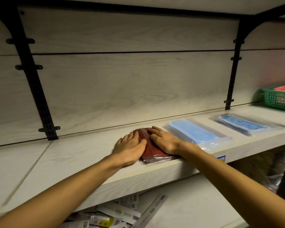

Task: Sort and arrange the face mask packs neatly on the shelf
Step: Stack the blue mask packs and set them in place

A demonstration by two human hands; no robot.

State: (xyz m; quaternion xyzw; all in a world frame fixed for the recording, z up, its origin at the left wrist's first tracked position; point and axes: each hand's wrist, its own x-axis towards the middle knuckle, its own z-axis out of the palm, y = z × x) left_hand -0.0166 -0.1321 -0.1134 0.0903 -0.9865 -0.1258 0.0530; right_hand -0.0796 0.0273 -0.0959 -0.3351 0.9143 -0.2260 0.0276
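Both hands lie flat on the red mask pack, which rests on the pale wood-grain shelf with its near end at the shelf's front edge; the left hand presses the pack's left side, fingers straight and close together, palm partly on the shelf board; the right hand presses the pack's right side, fingers extended and slightly spread, pointing toward the back panel; neither hand curls round or pinches the pack; the pack is wrapped in clear film that shows at its near end. Just beside the right hand, further right, lies a light blue mask pack in clear wrapping, flat on the same shelf, angled like the red one; whether it touches the red pack cannot be told, the right wrist covering the gap; beyond that, apart from it, lies a second blue mask pack, also flat. Far to the right of the hands a green mesh basket stands on the shelf, holding something red, blurred. Below the forearms, on the lower shelf, lie scattered barcode-labelled packets.
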